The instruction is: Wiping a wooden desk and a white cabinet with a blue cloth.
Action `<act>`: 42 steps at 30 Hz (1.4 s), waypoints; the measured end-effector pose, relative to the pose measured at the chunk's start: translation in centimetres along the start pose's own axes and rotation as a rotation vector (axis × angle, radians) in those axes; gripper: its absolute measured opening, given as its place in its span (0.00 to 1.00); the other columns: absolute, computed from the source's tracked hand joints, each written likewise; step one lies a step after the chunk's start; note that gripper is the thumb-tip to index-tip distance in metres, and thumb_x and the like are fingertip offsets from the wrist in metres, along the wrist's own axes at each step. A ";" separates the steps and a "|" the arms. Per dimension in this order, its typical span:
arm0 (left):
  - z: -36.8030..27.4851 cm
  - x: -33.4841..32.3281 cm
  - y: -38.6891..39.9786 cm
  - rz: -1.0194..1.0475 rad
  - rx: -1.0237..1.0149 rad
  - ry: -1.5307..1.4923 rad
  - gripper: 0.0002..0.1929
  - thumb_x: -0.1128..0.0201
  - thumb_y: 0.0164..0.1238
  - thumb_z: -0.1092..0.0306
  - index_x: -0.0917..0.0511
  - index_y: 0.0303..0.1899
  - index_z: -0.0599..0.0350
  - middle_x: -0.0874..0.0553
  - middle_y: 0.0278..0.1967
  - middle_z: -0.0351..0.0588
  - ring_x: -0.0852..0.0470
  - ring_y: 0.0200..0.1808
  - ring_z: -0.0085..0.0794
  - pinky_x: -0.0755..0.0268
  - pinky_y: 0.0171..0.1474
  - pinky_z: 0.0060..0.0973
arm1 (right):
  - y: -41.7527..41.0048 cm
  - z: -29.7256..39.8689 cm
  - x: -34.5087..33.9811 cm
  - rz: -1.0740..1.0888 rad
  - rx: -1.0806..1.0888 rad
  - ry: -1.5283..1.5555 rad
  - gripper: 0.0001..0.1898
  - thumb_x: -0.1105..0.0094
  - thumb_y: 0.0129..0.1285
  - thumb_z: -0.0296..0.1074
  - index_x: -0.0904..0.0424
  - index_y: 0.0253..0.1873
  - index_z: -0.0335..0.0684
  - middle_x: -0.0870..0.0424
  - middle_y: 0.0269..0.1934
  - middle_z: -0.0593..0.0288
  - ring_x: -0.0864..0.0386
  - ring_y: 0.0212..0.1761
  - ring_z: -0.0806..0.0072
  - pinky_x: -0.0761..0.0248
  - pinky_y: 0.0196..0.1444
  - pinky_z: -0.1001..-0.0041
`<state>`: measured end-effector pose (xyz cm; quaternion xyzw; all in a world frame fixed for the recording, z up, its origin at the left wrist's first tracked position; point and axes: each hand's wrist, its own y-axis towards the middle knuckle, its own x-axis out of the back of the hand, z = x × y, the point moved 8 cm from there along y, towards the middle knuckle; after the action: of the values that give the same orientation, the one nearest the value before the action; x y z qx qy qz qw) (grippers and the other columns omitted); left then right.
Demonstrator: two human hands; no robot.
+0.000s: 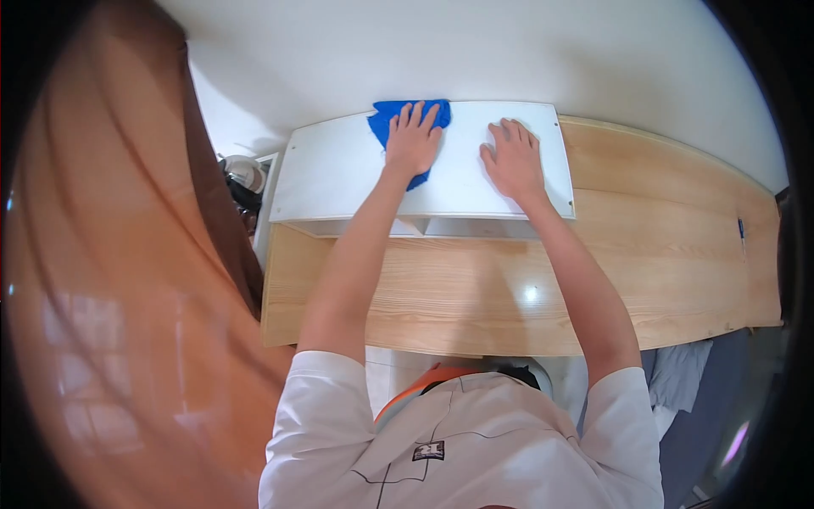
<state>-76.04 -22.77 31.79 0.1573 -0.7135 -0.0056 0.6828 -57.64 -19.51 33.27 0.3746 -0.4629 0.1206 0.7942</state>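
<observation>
My left hand (414, 141) lies palm down on a blue cloth (385, 118), fingers spread over it rather than curled around it. The cloth is spread on the top of a low white shelf unit (337, 165) and reaches its back edge; a strip of blue also shows below my wrist. To the right, my right hand (514, 156) rests on the same white top, fingers apart and slightly bent, with nothing seen in it. Open compartments show along the unit's front, partly hidden by my forearms.
The shelf unit stands on a wooden desk (445, 286) against a white wall (445, 51). A small blue-handled tool (741, 229) lies at the desk's right end. An orange-brown curtain (127, 223) hangs at left, beside a white shelf holding several items. Grey fabric (683, 372) lies at lower right.
</observation>
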 end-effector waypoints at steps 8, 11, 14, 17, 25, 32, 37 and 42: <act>-0.2 0.3 0.2 -0.010 -0.014 -0.017 0.29 0.60 0.76 0.51 0.41 0.74 0.47 0.42 0.76 0.51 0.48 0.77 0.46 0.59 0.77 0.46 | 0.3 -0.1 -0.1 0.037 -0.022 -0.040 0.24 0.46 0.67 0.46 0.26 0.63 0.40 0.30 0.66 0.50 0.37 0.71 0.59 0.47 0.71 0.57; -0.3 0.2 -0.7 -0.029 0.014 -0.006 0.29 0.61 0.77 0.50 0.42 0.75 0.47 0.43 0.77 0.50 0.50 0.78 0.46 0.60 0.77 0.46 | 0.4 0.0 -0.2 0.030 -0.021 -0.029 0.24 0.47 0.67 0.47 0.26 0.62 0.40 0.29 0.65 0.50 0.36 0.70 0.59 0.47 0.70 0.56; -1.3 0.3 -2.9 -0.023 0.012 -0.043 0.29 0.61 0.77 0.50 0.42 0.75 0.46 0.43 0.77 0.50 0.50 0.78 0.46 0.60 0.77 0.47 | 0.5 -0.3 -0.6 0.036 -0.028 -0.033 0.24 0.47 0.67 0.47 0.25 0.63 0.40 0.29 0.65 0.51 0.37 0.70 0.60 0.47 0.70 0.57; -2.3 1.2 -5.3 -0.035 0.017 -0.034 0.28 0.62 0.78 0.50 0.42 0.75 0.46 0.42 0.76 0.51 0.48 0.78 0.47 0.57 0.76 0.49 | 0.5 -0.3 -0.6 0.033 -0.010 -0.039 0.24 0.47 0.68 0.48 0.26 0.63 0.40 0.29 0.65 0.51 0.37 0.71 0.59 0.47 0.71 0.57; -3.1 2.9 -10.5 -0.017 0.083 -0.096 0.28 0.64 0.78 0.52 0.43 0.76 0.46 0.44 0.77 0.50 0.51 0.78 0.45 0.62 0.78 0.46 | 0.2 -0.7 -2.0 0.069 0.087 -0.166 0.27 0.51 0.70 0.50 0.31 0.67 0.38 0.31 0.68 0.48 0.40 0.73 0.54 0.48 0.72 0.54; -2.4 2.8 -9.5 0.016 0.056 -0.121 0.28 0.63 0.78 0.54 0.44 0.76 0.45 0.45 0.77 0.50 0.52 0.79 0.45 0.62 0.78 0.46 | 2.4 1.4 -1.6 0.021 0.015 0.180 0.23 0.53 0.71 0.38 0.35 0.67 0.33 0.30 0.65 0.41 0.34 0.69 0.47 0.42 0.72 0.59; -0.4 1.7 -6.8 0.023 0.078 -0.103 0.27 0.63 0.78 0.54 0.43 0.75 0.45 0.44 0.77 0.50 0.51 0.78 0.46 0.60 0.77 0.48 | 2.4 3.1 -2.7 0.066 0.105 0.045 0.23 0.51 0.70 0.38 0.34 0.65 0.33 0.29 0.64 0.41 0.32 0.68 0.49 0.34 0.67 0.58; 1.8 1.1 -3.3 -0.017 0.051 -0.057 0.28 0.61 0.77 0.54 0.42 0.75 0.47 0.43 0.76 0.50 0.48 0.77 0.46 0.58 0.77 0.49 | 2.4 3.0 -2.1 0.089 0.020 0.129 0.22 0.48 0.68 0.40 0.30 0.62 0.34 0.29 0.64 0.47 0.31 0.66 0.52 0.33 0.67 0.60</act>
<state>-77.11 -26.54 32.02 0.1804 -0.7313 0.0025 0.6577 -61.99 -19.67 33.52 0.3530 -0.4257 0.1841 0.8126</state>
